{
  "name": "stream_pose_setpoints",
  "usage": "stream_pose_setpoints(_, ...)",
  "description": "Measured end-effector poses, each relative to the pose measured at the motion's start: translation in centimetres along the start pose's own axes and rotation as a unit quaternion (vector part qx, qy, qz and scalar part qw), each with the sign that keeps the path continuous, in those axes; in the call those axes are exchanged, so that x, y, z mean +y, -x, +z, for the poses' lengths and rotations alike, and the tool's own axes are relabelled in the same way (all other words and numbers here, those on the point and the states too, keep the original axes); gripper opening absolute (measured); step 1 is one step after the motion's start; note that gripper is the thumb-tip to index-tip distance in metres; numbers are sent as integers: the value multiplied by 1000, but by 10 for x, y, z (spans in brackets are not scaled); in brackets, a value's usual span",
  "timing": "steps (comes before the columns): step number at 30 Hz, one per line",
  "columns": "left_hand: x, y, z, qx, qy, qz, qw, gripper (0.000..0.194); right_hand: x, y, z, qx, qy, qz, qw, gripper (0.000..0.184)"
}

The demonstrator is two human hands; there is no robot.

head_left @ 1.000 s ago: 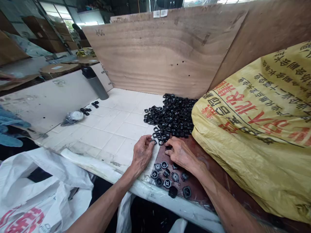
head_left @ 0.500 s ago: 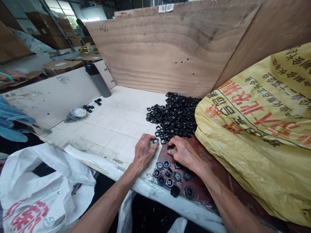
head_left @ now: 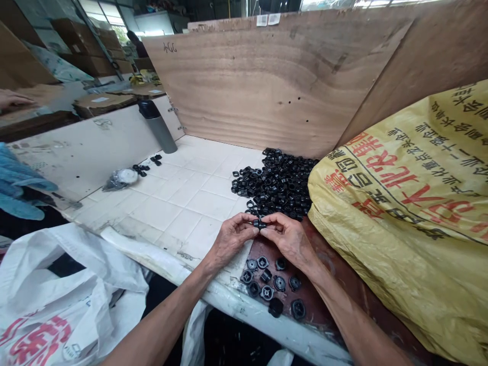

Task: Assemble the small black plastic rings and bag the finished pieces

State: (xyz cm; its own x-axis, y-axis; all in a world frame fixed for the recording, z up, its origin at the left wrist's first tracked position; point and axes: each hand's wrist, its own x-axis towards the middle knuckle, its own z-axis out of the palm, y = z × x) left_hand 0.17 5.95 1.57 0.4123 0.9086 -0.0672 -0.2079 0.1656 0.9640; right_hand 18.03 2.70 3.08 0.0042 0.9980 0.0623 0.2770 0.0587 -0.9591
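Parts [head_left: 261,224], small and black, sit pinched between left hand [head_left: 231,239] and right hand [head_left: 288,239], likely for fine, steady control.

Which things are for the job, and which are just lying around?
For the job:
black pieces, held by left hand and right hand
pile of black rings
round black caps, probably

Probably just lying about:
grey bottle
plastic-wrapped bundle

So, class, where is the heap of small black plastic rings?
In the head view, the heap sits right of centre, beyond the right hand and left of the yellow printed sack.
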Motion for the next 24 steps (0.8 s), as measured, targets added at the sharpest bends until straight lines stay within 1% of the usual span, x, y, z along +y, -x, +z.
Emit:
stream_pose_setpoints(5,-2,0,0,-9,-11,22,1000,27,0,1,2,2,-8,9,1000,22)
stream_pose_setpoints(9,-2,1,0,-11,-14,32,999,28,2,1,3,-4,0,-14,1000,19)
stream_pose_setpoints(13,-2,2,-1,-10,-14,39,999,28,2,0,2,-12,-19,-31,999,19)
stream_pose_setpoints(17,-3,2,0,-22,3,39,999,29,-1,1,-1,-4,21,-51,998,18)
stream_pose_setpoints(20,-2,2,1,-25,9,36,999,29,-4,2,1,9,53,-79,995,14)
stream_pose_setpoints(24,0,2,2,-10,16,25,999,29,-2,2,6,34,32,-97,994,14)
